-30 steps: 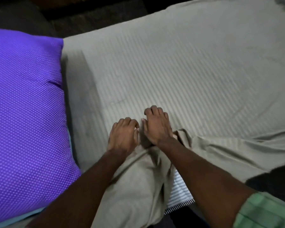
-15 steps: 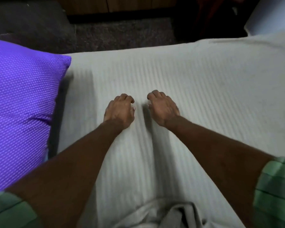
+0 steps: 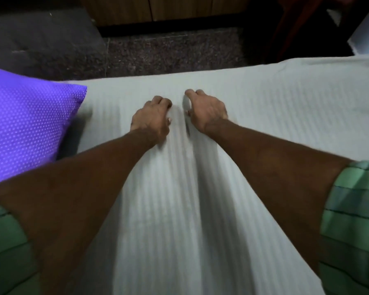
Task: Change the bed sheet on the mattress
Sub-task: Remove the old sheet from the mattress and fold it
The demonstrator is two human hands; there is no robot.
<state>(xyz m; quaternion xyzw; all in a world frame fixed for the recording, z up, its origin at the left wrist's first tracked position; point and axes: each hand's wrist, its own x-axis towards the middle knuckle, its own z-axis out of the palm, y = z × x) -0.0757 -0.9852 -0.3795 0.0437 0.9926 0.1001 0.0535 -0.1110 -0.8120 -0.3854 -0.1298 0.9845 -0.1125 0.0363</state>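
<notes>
1. Dark speckled floor [image 3: 168, 52] and a wooden cabinet [image 3: 149, 9] lie beyond the far edge of the bed; we have only the head view, looking forward and down over our outstretched arms.
2. Across the mattress lies the sheet [image 3: 285, 107], pale with fine woven stripes, spread from the near edge to the far edge, where it meets the floor line.
3. Our left hand [image 3: 150, 119] rests on the sheet near the far edge, fingers curled down into the cloth; whether they pinch a fold or only press on it we cannot tell.
4. Our right hand [image 3: 207, 110] sits just beside it, apart by a narrow strip of sheet, fingers likewise bent onto the cloth, grip unclear.
5. We judge the hands are set side by side and far out so as to push the cloth towards the far edge and flatten it; long soft ridges run back from the wrists towards us.
6. At left a purple dotted pillow [image 3: 26, 124] lies on the bed, near our left arm but not touching the hand.
7. Green striped sleeves [image 3: 354, 209] show at both near corners.
</notes>
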